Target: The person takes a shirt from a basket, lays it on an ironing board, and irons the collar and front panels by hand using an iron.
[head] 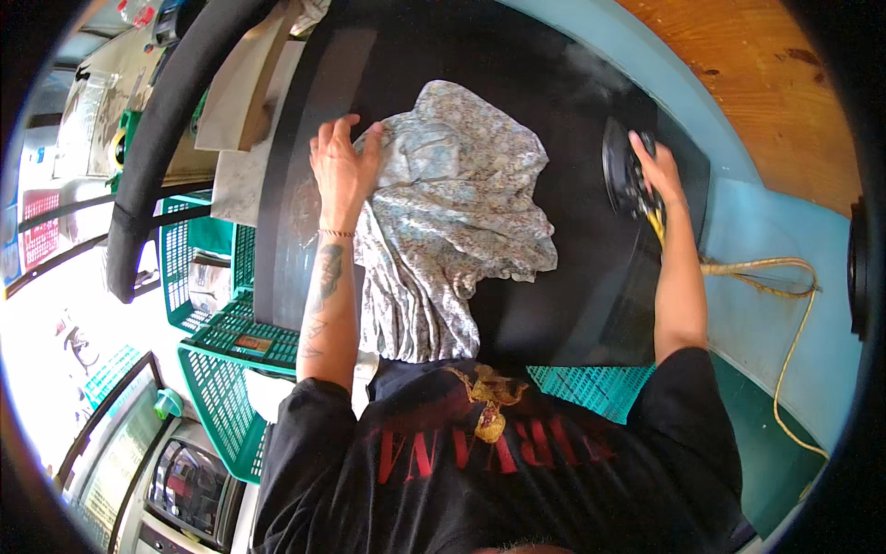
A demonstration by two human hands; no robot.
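A floral-patterned garment (457, 180) in pale grey and blue lies rumpled on the black-covered table (533, 325). Its lower part falls in gathered folds towards my body. At its left edge is my left hand (344, 163), fingers apart, with the thumb against or just over the cloth. Off to the right, my right hand (663, 170) grips the handle of a black clothes iron (619, 166). The iron is tilted up on its side, apart from the garment, and its soleplate faces left. A faint wisp like steam shows beyond it.
The iron's yellow cord (796, 263) loops along the blue wall (761, 221) on the right. Green plastic baskets (208, 367) stand left of the table. A thick black padded bar (173, 111) crosses the upper left. A wooden panel (761, 90) borders the far right.
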